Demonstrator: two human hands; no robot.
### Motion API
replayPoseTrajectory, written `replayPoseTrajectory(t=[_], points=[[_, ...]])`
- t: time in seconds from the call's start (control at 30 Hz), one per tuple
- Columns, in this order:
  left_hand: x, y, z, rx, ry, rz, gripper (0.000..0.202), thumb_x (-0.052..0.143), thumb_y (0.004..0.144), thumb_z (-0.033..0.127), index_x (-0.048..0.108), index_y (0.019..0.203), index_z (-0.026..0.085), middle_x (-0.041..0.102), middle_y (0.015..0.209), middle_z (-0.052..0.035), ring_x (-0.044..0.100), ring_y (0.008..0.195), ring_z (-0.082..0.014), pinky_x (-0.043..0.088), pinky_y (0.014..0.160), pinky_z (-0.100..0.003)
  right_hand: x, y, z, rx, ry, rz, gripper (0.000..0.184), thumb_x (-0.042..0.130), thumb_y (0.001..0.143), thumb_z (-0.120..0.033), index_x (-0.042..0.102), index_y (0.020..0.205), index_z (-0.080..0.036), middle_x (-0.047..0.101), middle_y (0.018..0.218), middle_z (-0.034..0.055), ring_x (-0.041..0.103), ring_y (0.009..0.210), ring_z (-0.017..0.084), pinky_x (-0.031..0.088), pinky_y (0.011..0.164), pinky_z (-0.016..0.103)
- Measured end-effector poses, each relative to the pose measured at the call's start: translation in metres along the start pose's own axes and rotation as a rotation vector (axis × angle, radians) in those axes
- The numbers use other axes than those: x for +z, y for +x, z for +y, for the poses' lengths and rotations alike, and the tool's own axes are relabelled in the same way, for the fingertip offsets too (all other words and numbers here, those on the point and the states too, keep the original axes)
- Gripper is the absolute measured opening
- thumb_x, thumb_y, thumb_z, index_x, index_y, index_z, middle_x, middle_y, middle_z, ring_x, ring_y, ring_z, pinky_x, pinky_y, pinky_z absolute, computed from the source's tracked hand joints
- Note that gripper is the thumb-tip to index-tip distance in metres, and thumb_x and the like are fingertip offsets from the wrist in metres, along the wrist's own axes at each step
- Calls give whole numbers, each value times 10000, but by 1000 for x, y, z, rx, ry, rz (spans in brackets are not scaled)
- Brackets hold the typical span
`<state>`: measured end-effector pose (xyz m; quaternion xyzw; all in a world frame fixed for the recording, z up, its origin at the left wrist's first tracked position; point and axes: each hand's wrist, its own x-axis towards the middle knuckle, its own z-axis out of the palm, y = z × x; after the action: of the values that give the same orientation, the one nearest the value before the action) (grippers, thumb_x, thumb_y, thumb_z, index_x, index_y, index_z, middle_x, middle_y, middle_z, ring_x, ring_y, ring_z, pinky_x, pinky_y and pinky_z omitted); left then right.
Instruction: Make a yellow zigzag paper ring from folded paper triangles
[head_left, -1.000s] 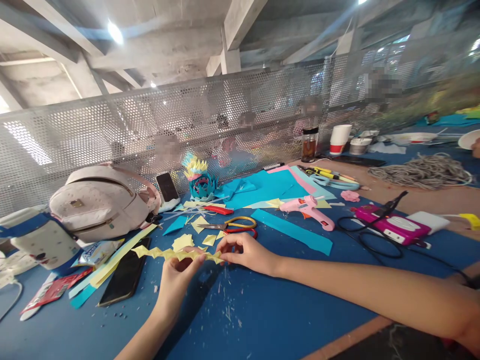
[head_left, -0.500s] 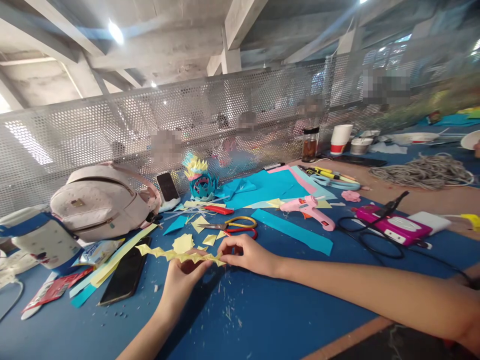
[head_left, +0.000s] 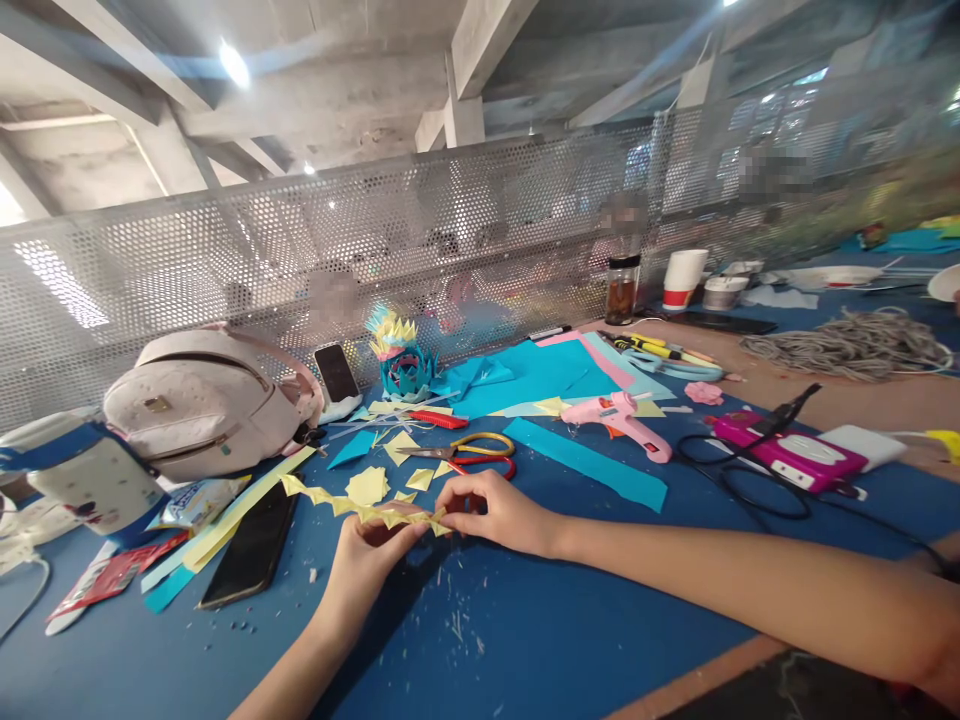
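A yellow zigzag paper strip (head_left: 352,507) with cut points stretches between both hands just above the blue table (head_left: 487,640). My left hand (head_left: 369,556) pinches its middle from below. My right hand (head_left: 495,510) pinches its right end, fingers closed together. The strip's left end hangs free near a black phone (head_left: 251,548). Loose yellow paper scraps (head_left: 367,485) lie just behind the hands.
Scissors (head_left: 465,452) with yellow and red handles, a pink glue gun (head_left: 619,420), teal paper sheets (head_left: 585,460) and a teal-yellow paper flower (head_left: 401,360) lie beyond. A pale backpack (head_left: 199,400) sits left. A magenta device with black cable (head_left: 787,455) lies right. Mesh screen behind; people beyond it.
The strip's free left end has lifted slightly and shifted right; both hands keep their pinch and have hardly moved.
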<state>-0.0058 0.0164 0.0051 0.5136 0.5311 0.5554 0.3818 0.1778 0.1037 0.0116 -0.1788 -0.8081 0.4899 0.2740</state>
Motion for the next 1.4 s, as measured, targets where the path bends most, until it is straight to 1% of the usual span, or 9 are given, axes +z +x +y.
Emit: replayPoseTrajectory(t=[0.1,0.23,0.43,0.63,0.83,0.93,1.1,1.27,1.4], points=[[0,-1,-1,-32,-8,8,263,808,672,376,790,767,131,766,820,-110,691,790,-249,545,774,-342,0,0,-1,-12,-4,1,112,622,846,-262,654,840,-154,659,777,18,589,684,136,416,606,225],[1,-1,-2,-27,-36,68,295,820,648,396,789,745,119,763,796,-116,695,756,-255,554,754,-354,0,-1,0,17,42,-13,125,617,851,-279,651,864,-159,666,778,23,610,698,143,445,615,230],[-3,0,0,-19,1,70,265,819,658,379,783,727,125,765,816,-120,700,810,-276,556,804,-387,3,-1,3,73,212,-73,274,630,860,-421,630,918,-152,688,749,36,598,590,125,488,579,247],[-6,1,-1,-25,-9,99,235,810,667,351,785,757,135,767,837,-116,691,834,-274,548,798,-386,3,0,6,78,213,-30,341,671,824,-479,652,904,-148,693,736,36,607,579,123,503,592,251],[-4,1,3,-23,-27,126,227,822,632,353,778,714,146,762,794,-103,673,792,-253,538,759,-363,3,0,6,130,230,-46,330,709,792,-461,665,833,-136,704,724,47,609,561,122,490,565,238],[-3,0,4,-33,-41,132,238,834,613,354,779,705,142,762,786,-103,669,784,-246,534,747,-351,3,-1,4,121,221,-38,323,716,788,-455,651,806,-139,701,712,39,607,556,121,486,563,235],[-3,1,-1,-60,-90,146,271,846,618,354,784,760,131,771,803,-99,671,762,-229,527,738,-336,1,-1,4,97,186,-42,288,688,820,-426,644,823,-141,699,723,41,610,578,123,489,573,231],[-4,0,-2,-79,-116,158,248,861,618,347,775,721,138,766,766,-72,648,692,-173,510,670,-267,0,0,7,92,137,-64,257,643,855,-398,646,855,-142,694,732,45,621,591,134,501,576,236],[-4,0,1,-82,-120,184,255,871,601,345,778,720,140,760,745,-66,637,680,-161,502,664,-252,-3,1,4,79,62,-74,215,579,896,-349,635,863,-144,693,740,45,628,608,140,511,602,244]])
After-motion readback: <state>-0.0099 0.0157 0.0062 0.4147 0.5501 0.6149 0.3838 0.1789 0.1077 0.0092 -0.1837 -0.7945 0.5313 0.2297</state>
